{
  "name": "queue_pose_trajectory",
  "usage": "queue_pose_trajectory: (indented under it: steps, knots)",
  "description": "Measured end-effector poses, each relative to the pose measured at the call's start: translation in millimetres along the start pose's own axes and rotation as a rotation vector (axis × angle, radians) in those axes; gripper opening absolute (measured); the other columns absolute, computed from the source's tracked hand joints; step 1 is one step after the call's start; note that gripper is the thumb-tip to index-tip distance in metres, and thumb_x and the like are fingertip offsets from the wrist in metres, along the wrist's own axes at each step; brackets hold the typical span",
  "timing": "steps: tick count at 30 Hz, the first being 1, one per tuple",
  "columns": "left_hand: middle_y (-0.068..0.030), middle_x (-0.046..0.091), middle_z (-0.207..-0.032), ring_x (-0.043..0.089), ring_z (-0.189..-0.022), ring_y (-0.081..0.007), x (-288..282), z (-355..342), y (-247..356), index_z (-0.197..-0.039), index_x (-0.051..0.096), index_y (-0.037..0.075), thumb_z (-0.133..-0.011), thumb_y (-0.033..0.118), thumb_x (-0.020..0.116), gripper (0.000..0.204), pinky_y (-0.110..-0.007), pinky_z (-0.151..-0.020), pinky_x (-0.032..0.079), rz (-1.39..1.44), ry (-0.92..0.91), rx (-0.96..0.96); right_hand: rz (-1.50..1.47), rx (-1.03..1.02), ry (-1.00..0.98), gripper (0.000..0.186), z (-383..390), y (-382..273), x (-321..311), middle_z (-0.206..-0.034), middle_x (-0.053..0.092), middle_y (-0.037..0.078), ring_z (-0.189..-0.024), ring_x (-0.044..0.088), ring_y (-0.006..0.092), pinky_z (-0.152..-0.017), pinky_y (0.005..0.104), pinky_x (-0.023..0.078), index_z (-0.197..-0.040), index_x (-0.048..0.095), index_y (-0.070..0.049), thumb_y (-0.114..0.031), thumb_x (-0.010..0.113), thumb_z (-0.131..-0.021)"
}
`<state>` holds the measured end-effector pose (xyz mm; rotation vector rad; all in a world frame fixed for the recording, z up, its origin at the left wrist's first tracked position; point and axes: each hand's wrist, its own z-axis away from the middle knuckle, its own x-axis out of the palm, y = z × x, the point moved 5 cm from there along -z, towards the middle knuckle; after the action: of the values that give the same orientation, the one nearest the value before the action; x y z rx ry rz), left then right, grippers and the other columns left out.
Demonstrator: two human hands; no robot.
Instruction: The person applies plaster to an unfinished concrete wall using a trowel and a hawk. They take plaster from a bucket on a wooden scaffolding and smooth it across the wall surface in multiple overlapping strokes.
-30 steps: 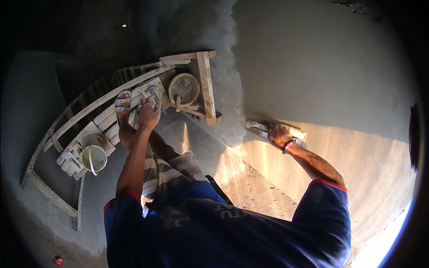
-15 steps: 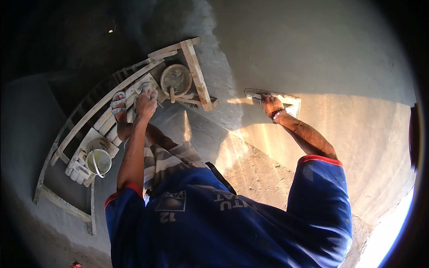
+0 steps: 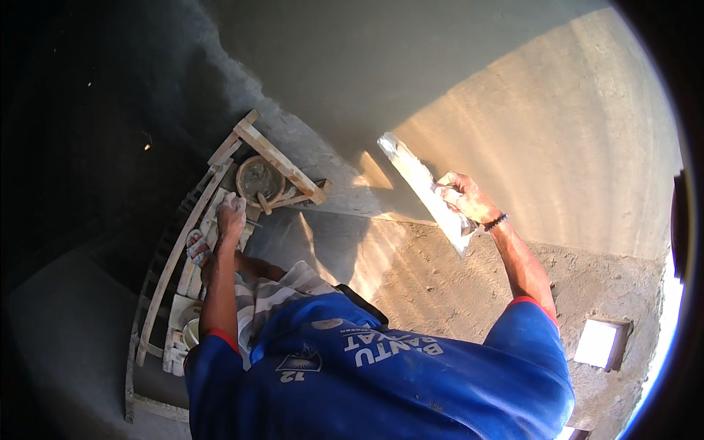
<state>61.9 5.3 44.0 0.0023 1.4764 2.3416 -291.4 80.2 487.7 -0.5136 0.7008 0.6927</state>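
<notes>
Grey plastered wall (image 3: pixel 469 81), smooth and sunlit up top, rough bare render lower right, dark drop on the left with a wooden scaffold (image 3: pixel 220 213) below

Right hand (image 3: pixel 463 198) in a full closed grip on the handle of a long plastering trowel (image 3: pixel 422 187), blade slanted, upper end up-left, lower end down-right past the wrist, face laid against or just off the wall, can't tell which. Blade sits right at the edge where smooth coat meets the rough band. Dark bead bracelet (image 3: pixel 496 221) on that wrist

Left hand (image 3: pixel 232 217) down on the scaffold planks, palm flat, fingers spread, gripping nothing, just bracing. Just beside it a round mortar pan (image 3: pixel 258 178) between the wooden rails, looks to hold some grey mix. Sandalled foot (image 3: pixel 196 246) on the planks near the hand. Small white bucket (image 3: pixel 192 331) lower down the scaffold

Step, as a judgement: smoothing the coat, working the finished area down toward the rough render. Next stroke calls for even pressure, blade kept at a low angle, body steady on the left-hand brace
</notes>
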Motion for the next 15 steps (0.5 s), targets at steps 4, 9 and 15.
queue_pose_trajectory:
  steps: [4,9,15]
  knots:
    - [-0.0234,0.064,-0.115,0.061,-0.106,-0.0383,18,-12,59,-0.125,0.056,-0.002,-0.088,0.032,0.06,0.051,-0.043,-0.09,0.047,-0.07,-0.144,0.03,-1.323,-0.24,0.014,0.035,39,4,-12,-0.11,0.067,0.012,-0.097,0.065,0.0178,-0.085,0.0338,0.054,-0.123,0.058,0.001,-0.019,0.054,-0.095]
    - [-0.0249,0.065,-0.112,0.063,-0.103,-0.0372,16,12,107,-0.125,0.055,-0.004,-0.088,0.03,0.061,0.051,-0.042,-0.09,0.048,-0.173,-0.172,0.217,-1.551,-0.575,0.405,0.034,114,8,-49,-0.084,0.059,0.006,-0.063,0.053,0.0129,-0.054,0.0275,0.045,-0.122,0.055,0.0,-0.021,0.052,-0.096]
    - [-0.0265,0.065,-0.111,0.062,-0.106,-0.0386,20,8,125,-0.12,0.059,-0.005,-0.085,0.031,0.061,0.05,-0.043,-0.091,0.047,-0.291,-0.252,0.249,-0.981,-0.81,1.475,0.022,258,14,-196,-0.061,0.045,0.0,-0.046,0.043,0.0076,-0.04,0.023,0.038,-0.108,0.054,-0.003,-0.021,0.057,-0.096]
